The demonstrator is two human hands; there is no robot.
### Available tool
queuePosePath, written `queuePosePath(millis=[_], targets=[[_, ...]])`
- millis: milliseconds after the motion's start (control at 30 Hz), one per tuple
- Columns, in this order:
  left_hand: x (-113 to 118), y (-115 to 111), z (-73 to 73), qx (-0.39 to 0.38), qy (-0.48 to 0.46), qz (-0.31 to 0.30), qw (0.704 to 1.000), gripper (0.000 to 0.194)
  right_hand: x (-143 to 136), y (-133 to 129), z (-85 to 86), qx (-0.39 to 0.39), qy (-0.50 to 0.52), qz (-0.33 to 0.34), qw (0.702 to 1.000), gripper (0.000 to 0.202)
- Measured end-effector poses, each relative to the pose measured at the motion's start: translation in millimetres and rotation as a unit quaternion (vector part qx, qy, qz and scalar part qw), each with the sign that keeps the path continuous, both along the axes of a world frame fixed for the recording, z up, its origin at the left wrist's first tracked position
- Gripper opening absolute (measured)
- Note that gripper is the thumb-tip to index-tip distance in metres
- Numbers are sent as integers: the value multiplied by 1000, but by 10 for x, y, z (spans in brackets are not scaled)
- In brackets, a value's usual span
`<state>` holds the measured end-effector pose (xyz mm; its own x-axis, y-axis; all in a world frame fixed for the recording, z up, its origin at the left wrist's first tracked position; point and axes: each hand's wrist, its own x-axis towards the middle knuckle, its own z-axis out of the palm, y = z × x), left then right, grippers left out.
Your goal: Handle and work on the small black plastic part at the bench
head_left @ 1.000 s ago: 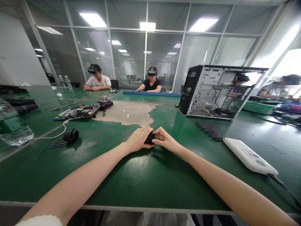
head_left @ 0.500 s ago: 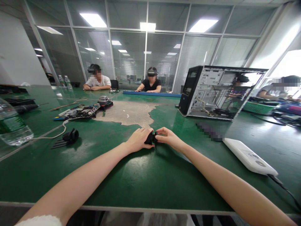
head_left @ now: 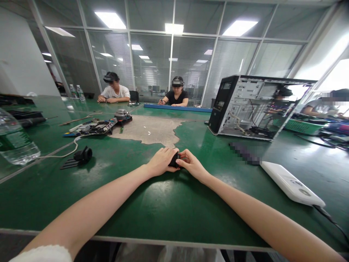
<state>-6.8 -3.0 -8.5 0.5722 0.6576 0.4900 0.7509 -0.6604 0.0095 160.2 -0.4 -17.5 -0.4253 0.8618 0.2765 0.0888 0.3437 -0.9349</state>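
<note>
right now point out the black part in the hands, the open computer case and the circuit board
black part (head_left: 173, 161), head view, on its uncovered side
open computer case (head_left: 243, 113), head view, on its metal inner wall
circuit board (head_left: 94, 127), head view, on the middle of its component side

black part: plastic | tabletop: smooth, glossy | beige patch: matt | bottle: glossy plastic | computer case: metal

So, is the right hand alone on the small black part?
No, the left hand also grips the small black part, opposite the right hand.
</note>
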Motion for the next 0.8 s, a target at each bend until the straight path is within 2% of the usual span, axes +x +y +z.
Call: queuePosePath(millis=[133, 300, 600, 800], targets=[[2, -2, 9, -5, -4, -2, 1000, 62, 5, -8, -39, 53, -31, 0, 998, 24], [6, 6, 8, -1, 1, -2, 1000, 62, -6, 51, -79, 55, -39, -26, 997, 24], [3, -1, 7, -10, -6, -2, 1000, 63, -34, 78, -60, 2, -27, -14, 1000, 25], [2, 12, -11, -2, -10, -5, 1000, 65, 14, -7, -17, 71, -36, 34, 996, 17]])
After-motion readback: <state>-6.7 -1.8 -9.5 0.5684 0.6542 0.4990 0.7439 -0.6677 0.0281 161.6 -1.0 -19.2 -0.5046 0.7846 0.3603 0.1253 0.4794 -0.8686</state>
